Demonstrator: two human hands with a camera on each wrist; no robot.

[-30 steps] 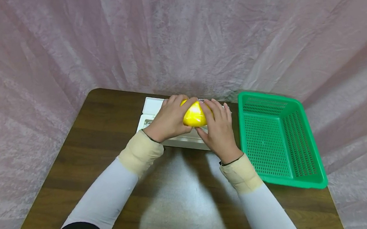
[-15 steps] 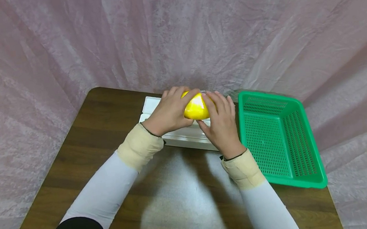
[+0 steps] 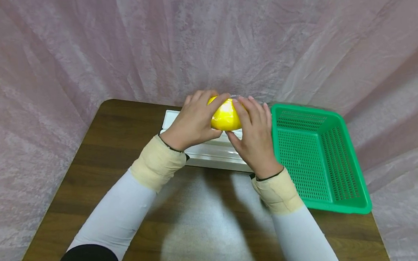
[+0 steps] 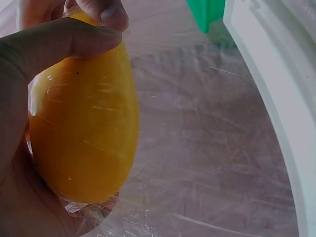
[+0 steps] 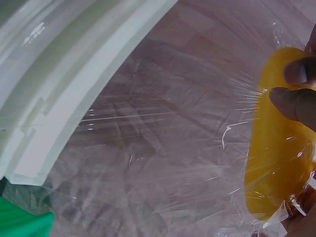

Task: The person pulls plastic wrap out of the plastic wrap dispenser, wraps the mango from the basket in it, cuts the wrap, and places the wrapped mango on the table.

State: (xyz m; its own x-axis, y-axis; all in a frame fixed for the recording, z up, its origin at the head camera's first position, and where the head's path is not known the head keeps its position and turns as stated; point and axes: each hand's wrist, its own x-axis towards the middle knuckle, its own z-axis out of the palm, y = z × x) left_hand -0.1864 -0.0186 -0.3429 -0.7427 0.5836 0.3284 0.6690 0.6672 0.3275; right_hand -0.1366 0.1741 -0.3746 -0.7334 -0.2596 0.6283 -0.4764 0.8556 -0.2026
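A smooth yellow mango-shaped fruit [image 3: 226, 117], wrapped in clear cling film [image 5: 163, 143], is held between both hands in the head view. My left hand [image 3: 197, 121] grips its left end, thumb toward me. From the other side my right hand [image 3: 254, 139] holds it with curled fingers. Behind and beneath the hands lies a long white cling film dispenser [image 3: 215, 158], its middle largely hidden by them. Both wrist views show film stretched between the dispenser's white edge [image 4: 276, 113] and the fruit. Some fingertips are hidden behind the fruit.
To the right stands a green perforated plastic basket [image 3: 335, 207], close to the right hand. All of it rests on a brown wooden table [image 3: 100, 169] with rounded corners. A pinkish curtain [image 3: 186, 37] hangs right behind the table's far edge.
Both hands and the fruit have moved up in the head view, slightly rightward, in the same grip. More of the dispenser's front shows below them. The basket has stayed in place.
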